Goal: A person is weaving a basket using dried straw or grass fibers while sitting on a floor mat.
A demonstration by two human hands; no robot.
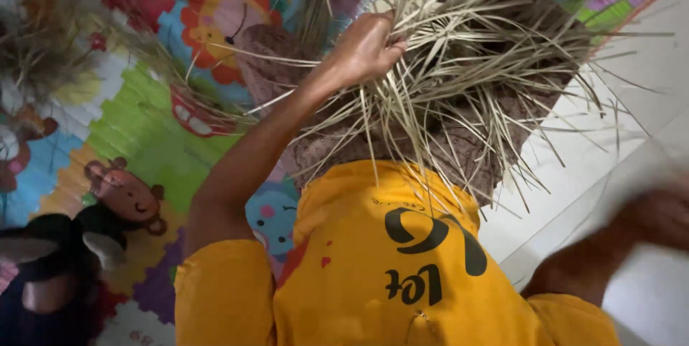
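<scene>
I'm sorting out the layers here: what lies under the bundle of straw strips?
Under the straw strips lies brown patterned cloth, apparently over the lap. The left hand grips the strips. What the cloth rests on is covered. The play mat shows beside it.

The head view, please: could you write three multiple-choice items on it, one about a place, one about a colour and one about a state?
1. Where does the bundle of pale strips lie?
A. On the brown patterned cloth over the lap
B. On the white floor
C. On the monkey picture

2. What colour is the person's shirt?
A. Blue
B. Yellow-orange
C. White

3. What is the left hand doing?
A. Lying flat on the mat
B. Hanging free in the air
C. Closed on strips of the bundle

Answers:
1 A: the strips spread over the brown patterned cloth, not the play mat.
2 B: the shirt is yellow-orange with dark markings.
3 C: its fingers curl around several strips; the right hand is blurred, apart from them.
</scene>
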